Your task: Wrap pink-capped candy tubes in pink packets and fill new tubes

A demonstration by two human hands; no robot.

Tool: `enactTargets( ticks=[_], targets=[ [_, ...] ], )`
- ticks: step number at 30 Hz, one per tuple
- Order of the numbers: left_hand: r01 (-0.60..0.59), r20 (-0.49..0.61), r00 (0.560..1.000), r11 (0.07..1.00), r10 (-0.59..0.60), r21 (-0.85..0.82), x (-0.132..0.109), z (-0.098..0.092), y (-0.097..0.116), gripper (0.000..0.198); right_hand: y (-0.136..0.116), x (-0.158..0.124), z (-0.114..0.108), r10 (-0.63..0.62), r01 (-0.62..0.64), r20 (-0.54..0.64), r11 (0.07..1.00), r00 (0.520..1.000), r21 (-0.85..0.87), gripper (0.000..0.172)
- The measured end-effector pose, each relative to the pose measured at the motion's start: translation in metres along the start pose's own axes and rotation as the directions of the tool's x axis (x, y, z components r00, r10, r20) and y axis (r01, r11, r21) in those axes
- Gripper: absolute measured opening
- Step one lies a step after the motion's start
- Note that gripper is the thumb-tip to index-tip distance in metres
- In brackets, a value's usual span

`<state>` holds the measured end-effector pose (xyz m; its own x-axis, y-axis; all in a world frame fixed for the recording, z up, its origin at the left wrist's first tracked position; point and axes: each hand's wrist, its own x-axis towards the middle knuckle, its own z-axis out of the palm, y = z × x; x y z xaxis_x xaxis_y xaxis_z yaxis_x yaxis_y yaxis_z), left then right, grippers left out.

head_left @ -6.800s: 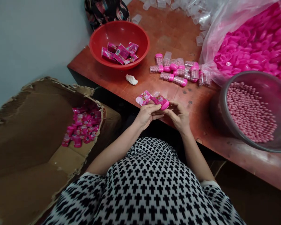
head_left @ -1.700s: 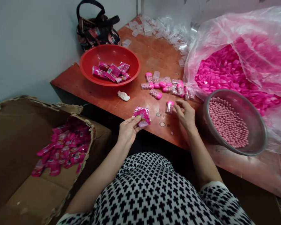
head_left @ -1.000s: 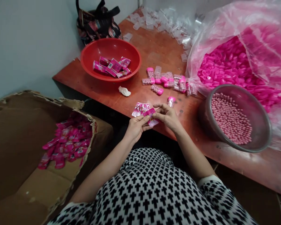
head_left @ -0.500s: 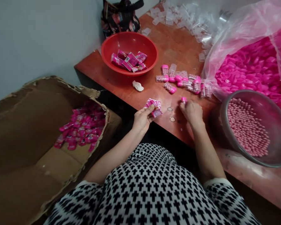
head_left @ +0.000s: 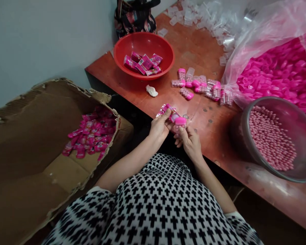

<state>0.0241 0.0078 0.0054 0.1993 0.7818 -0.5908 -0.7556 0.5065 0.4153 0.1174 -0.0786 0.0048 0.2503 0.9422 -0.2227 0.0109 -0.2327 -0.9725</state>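
The right hand point(head_left: 193, 144) partly hides the pink-capped, bead-filled bottle point(head_left: 180, 122).

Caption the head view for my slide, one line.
Left hand holds pink wrappers, right hand a pink-capped bottle; a red bowl stands on the table.

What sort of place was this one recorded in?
Likely a packing workshop, though possibly a home setup, judging by a translucent plastic bag of bright pink plastic caps, a round grey bowl of pink beads, and a torn brown cardboard box holding shiny pink packets.
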Motion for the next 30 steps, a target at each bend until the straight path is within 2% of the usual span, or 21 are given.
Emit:
enactTargets(
  ticks=[4, 9, 15, 18, 25, 27, 30],
  targets=[
    [0.009, 0.022, 1.000, 1.000, -0.009, 0.022, -0.003, 0.002, -0.003, 0.016, 0.001, 0.003, -0.001, 0.015, -0.015, 0.011, 0.998, 1.000, 0.053, 0.038],
    [-0.006, 0.062, 0.998, 0.994, 0.000, 0.108, -0.005, 0.002, -0.003, 0.021, 0.003, 0.005, -0.002, 0.044, -0.056, 0.086, 0.988, 0.995, 0.141, 0.039],
    [-0.054, 0.240, 0.971, 0.978, 0.004, 0.203, -0.002, 0.001, -0.002, 0.031, 0.007, 0.008, -0.003, -0.065, 0.064, -0.067, 0.998, 0.996, -0.005, 0.035],
    [-0.076, 0.312, 0.950, 0.956, -0.017, 0.284, -0.001, 0.000, -0.002, 0.039, 0.008, 0.009, -0.004, -0.089, 0.089, -0.036, 0.996, 0.995, 0.002, 0.034],
    [-0.037, 0.295, 0.950, 0.900, -0.103, 0.435, 0.000, -0.002, -0.002, 0.041, 0.018, 0.011, -0.005, -0.164, 0.160, -0.064, 0.985, 0.984, -0.072, 0.030],
    [-0.037, 0.313, 0.942, 0.887, -0.122, 0.459, 0.001, -0.002, 0.000, 0.040, 0.017, 0.013, -0.006, -0.146, 0.145, -0.036, 0.989, 0.989, -0.027, 0.030],
    [-0.047, 0.347, 0.926, 0.864, -0.150, 0.501, 0.001, 0.000, 0.004, 0.037, 0.015, 0.015, -0.007, -0.057, 0.046, 0.074, 0.988, 0.996, 0.146, 0.034]
  ],
)
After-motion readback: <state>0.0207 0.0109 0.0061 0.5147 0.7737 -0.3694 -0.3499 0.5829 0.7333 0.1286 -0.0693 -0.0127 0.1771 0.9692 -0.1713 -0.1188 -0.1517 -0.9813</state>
